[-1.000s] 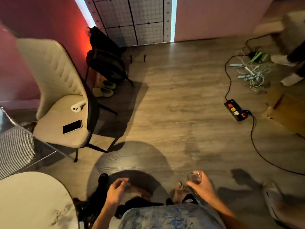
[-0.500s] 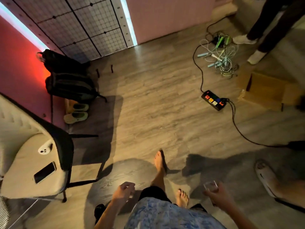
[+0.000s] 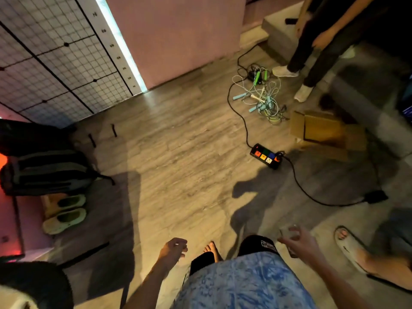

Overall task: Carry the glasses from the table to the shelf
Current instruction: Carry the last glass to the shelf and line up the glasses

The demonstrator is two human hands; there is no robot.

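A small clear glass (image 3: 286, 233) is held low at the right, over the wooden floor, with my right hand (image 3: 301, 244) wrapped around it from behind. The glass is blurred and partly hidden by my fingers. My left hand (image 3: 173, 248) hangs at the lower centre with fingers loosely curled and nothing in it. No table or shelf is in view.
A black power strip (image 3: 266, 156) with its cable (image 3: 312, 194) lies on the floor ahead right, beside a cardboard box (image 3: 323, 132) and tangled cords (image 3: 263, 101). A person's legs (image 3: 312, 52) stand at top right; a sandalled foot (image 3: 350, 244) is at right. Backpack (image 3: 44, 170) and shoes (image 3: 64, 212) sit left.
The view has swung right: the chair slid out at the left and the standing person's legs came in. My right hand still carries the glass, now farther right.
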